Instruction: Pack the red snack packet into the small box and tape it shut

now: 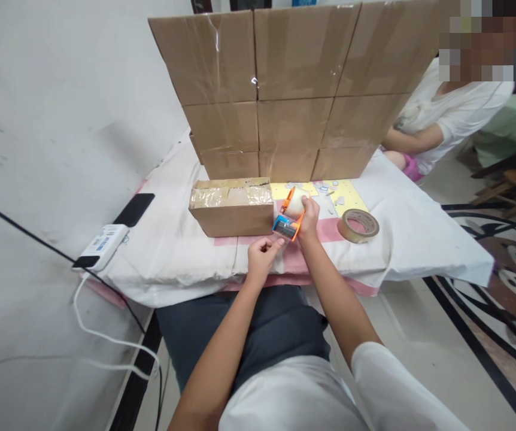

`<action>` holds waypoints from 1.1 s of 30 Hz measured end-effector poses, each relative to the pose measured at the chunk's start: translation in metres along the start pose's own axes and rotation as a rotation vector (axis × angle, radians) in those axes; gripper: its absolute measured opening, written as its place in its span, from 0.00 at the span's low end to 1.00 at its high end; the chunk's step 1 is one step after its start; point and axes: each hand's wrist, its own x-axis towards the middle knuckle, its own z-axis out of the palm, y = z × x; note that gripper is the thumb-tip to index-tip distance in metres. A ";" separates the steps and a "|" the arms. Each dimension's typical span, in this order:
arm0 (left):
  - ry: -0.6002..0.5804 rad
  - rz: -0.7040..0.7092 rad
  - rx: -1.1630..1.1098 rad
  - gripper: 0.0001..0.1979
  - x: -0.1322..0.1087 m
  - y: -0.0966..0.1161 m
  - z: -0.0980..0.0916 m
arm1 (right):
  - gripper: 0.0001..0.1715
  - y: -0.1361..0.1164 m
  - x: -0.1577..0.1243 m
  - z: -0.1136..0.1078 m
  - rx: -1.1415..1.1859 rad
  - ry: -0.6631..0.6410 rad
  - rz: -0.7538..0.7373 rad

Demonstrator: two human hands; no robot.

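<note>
In the head view, the right hand was closed around an orange and blue tape dispenser, its thumb pressed against the roll of clear tape mounted in it. The dispenser was held just above the bench, with its blue cutter end towards the person. The left hand was narrow, thumb and forefinger pinched together on the clear strip at that end.

Just to the left of the dispenser, a small cardboard box lay on the bench, shiny tape running along its upper edge. Behind it rose a tall wall of cardboard boxes, three across and three high on the side that faced the person. A roll of tan tape lay flat to the right of the right hand, near a yellow patterned patch on the bench.

At the bench's left end, a white power strip lay beside a dark flat slab, and a white cable hung down from there. Beyond the wall of boxes, at the right, sat another person in a white top, one forearm bent in front.
</note>
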 end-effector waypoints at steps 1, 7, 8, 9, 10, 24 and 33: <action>0.007 0.006 0.005 0.31 0.000 -0.001 0.001 | 0.14 0.000 0.000 0.000 0.010 -0.002 -0.001; 0.012 0.028 0.016 0.29 0.000 -0.003 0.005 | 0.14 0.002 0.001 -0.002 0.042 -0.037 0.019; 0.009 0.029 0.017 0.29 0.000 -0.003 0.005 | 0.15 0.001 0.001 -0.002 0.045 -0.022 0.015; 0.006 0.029 0.019 0.29 0.000 -0.003 0.005 | 0.15 0.001 0.001 -0.002 0.046 -0.009 0.012; 0.003 0.029 0.021 0.28 0.000 -0.003 0.005 | 0.15 0.000 0.001 -0.002 0.047 0.001 0.009; -0.019 0.061 0.020 0.28 0.000 -0.007 0.004 | 0.13 0.002 0.008 -0.005 0.029 -0.031 0.015; 0.033 0.047 -0.064 0.27 -0.004 -0.005 -0.005 | 0.12 0.008 0.025 -0.017 0.025 0.104 0.022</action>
